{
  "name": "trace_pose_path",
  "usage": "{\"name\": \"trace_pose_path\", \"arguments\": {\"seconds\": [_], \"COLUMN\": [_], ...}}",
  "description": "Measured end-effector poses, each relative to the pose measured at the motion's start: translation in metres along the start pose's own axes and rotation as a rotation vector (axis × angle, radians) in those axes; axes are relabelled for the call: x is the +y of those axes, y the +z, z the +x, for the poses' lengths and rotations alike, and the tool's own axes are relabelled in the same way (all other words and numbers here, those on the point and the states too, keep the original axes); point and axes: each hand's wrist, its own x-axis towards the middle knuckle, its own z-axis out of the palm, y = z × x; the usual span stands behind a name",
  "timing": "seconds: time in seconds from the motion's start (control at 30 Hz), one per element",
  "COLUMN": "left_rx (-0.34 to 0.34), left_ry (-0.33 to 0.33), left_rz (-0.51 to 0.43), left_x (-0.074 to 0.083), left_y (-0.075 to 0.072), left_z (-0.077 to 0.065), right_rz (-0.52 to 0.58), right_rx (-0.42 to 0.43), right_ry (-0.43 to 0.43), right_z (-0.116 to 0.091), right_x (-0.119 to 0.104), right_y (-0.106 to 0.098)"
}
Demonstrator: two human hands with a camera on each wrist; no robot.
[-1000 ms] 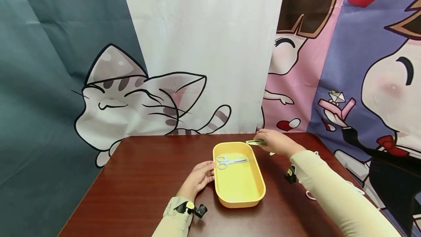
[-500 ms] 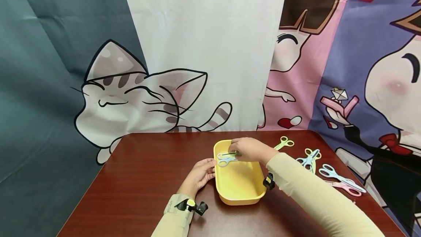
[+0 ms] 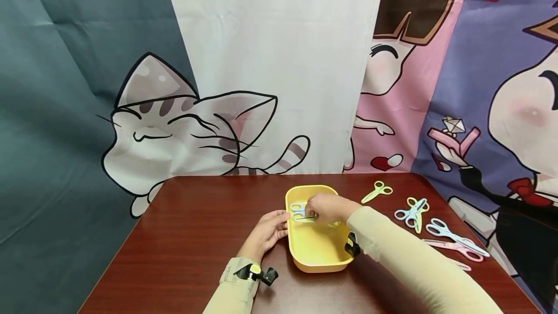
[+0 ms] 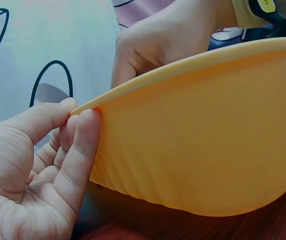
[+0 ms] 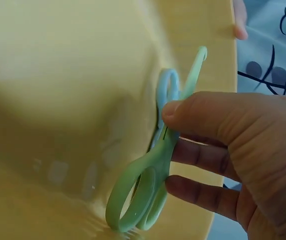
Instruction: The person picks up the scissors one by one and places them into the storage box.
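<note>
In the head view my left hand (image 3: 269, 230) is at the left side of a yellow plastic bin (image 3: 321, 269). The left wrist view shows its thumb and fingers pinching the bin's rim. My right hand (image 3: 330, 209) reaches down inside the bin. Between its thumb and fingers it holds light green scissors (image 5: 169, 145), their two finger loops (image 5: 125, 200) low in the right wrist view. Light blue scissors (image 3: 298, 207) lie in the bin beside the green ones, partly hidden by the right hand.
More scissors lie on the dark red table (image 3: 196, 236) to the bin's right: a green pair (image 3: 377, 190) at the back, a blue pair crossed over another green pair (image 3: 419, 222), then a blue pair (image 3: 453, 235) across pink scissors (image 3: 470, 252). A printed curtain (image 3: 270, 62) hangs behind the table.
My right hand has carried the green scissors from beyond the bin's back right corner leftward and down into the bin, beside the blue scissors. The left hand stays at the rim.
</note>
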Motion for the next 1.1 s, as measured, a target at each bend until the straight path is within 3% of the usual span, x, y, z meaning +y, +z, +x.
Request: {"name": "trace_pose_path", "arguments": {"seconds": [0.43,0.63,0.9,1.1], "left_rx": [0.003,-0.024,-0.031,-0.033], "left_ry": [0.001,0.005,-0.003,-0.005], "left_rz": [-0.007,-0.019,-0.018,-0.016], "left_x": [0.000,-0.001,0.000,-0.001], "left_y": [-0.001,-0.001,0.002,0.000], "left_z": [0.001,0.001,0.000,0.001], "right_rz": [-0.056,-0.019,0.037,0.025], "right_rx": [-0.112,-0.103,-0.114,-0.114], "right_ry": [0.054,0.066,0.156,0.122], "right_z": [0.012,0.013,0.014,0.015], "right_x": [-0.005,-0.004,-0.006,-0.006], "right_y": [0.009,0.014,0.017,0.017]}}
